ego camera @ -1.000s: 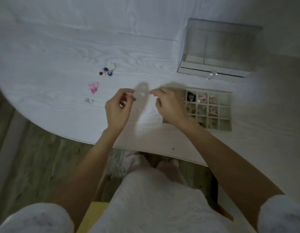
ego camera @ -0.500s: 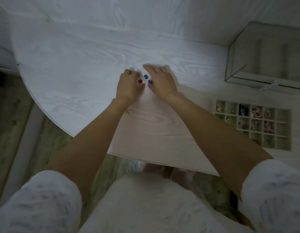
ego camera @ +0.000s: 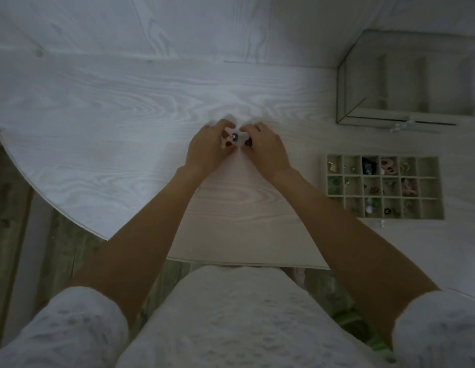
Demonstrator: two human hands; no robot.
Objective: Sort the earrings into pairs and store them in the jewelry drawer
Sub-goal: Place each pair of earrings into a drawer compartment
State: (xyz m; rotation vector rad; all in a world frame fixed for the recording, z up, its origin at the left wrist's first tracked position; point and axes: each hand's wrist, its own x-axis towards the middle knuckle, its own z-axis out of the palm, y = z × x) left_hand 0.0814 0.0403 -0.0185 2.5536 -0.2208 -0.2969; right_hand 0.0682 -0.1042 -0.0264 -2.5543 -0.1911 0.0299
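Head cam: left hand [ego camera: 208, 150] & right hand [ego camera: 267, 148] curled round small round earrings [ego camera: 235, 138] on woodgrain table [ego camera: 124, 107]; grip unclear.

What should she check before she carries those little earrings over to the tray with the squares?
1. Both hands on the loose earrings: ok. The left hand and right hand are gathered around the small earrings on the table.
2. Firm pinch on each piece: cannot tell; the fingers hide most of them.
3. The pieces match as pairs: cannot tell. Red, dark blue and white bits show, too small to compare.
4. Free squares in the divided tray: ok. The right-hand column looks empty.
5. Path to the tray: ok. Bare tabletop lies between the hands and the tray.
6. Clear jewelry box ready: cannot tell whether its slot is open.
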